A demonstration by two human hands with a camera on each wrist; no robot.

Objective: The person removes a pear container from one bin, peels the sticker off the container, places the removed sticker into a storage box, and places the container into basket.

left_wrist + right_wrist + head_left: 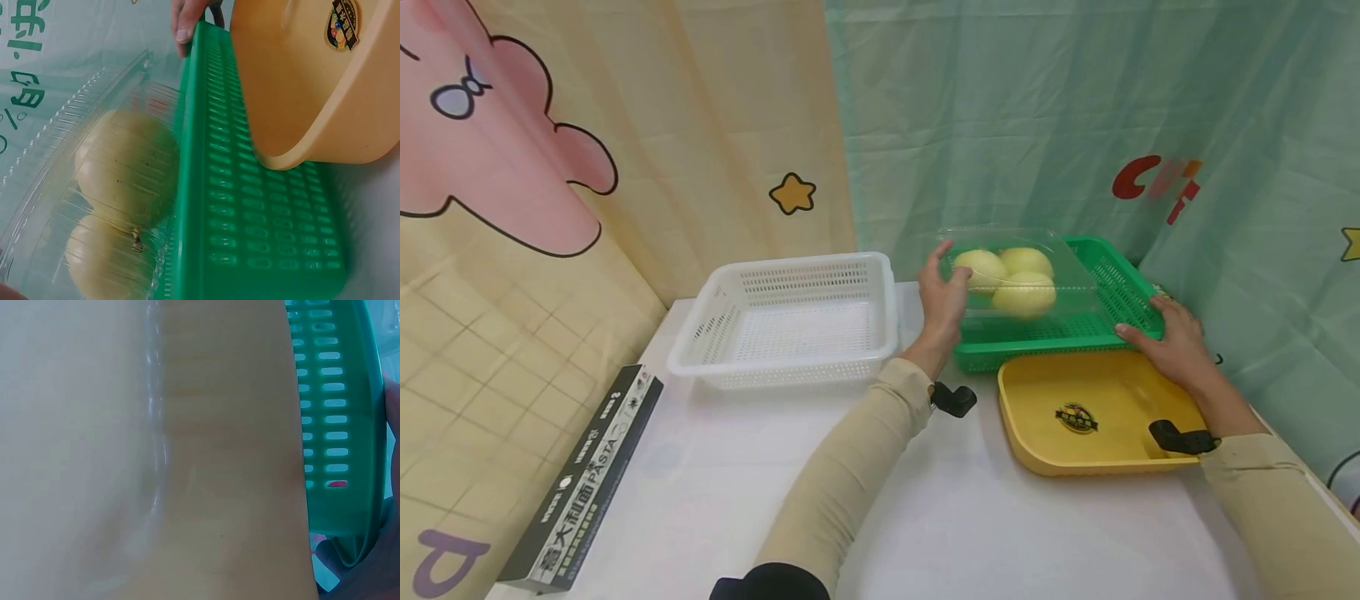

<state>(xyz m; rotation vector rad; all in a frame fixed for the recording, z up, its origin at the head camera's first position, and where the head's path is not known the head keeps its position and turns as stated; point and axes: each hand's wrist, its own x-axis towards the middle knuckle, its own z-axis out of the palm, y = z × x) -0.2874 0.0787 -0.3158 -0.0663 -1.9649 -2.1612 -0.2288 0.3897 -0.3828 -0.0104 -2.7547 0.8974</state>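
My left hand [942, 304] grips the left end of a clear plastic box [1075, 287] with its thumb and fingers spread across that end. Inside it lie three round, pale yellow fruits [1024, 294], one showing a short dark stem in the left wrist view. The box is over the opening of a green perforated basket [1000, 343]; whether it touches the basket's floor cannot be told. At the basket's right end, my right hand [1180, 346] holds the rim, thumb toward the front. A yellow tray [1037, 408] with a round label sits in front of the basket, below my right wrist.
To the left stands a white perforated basket [797, 371] with nothing in it. A long black pasta box [587, 475] lies along the left table edge. Printed curtains [985, 108] close off the back and sides. White cloth covers the table [970, 517].
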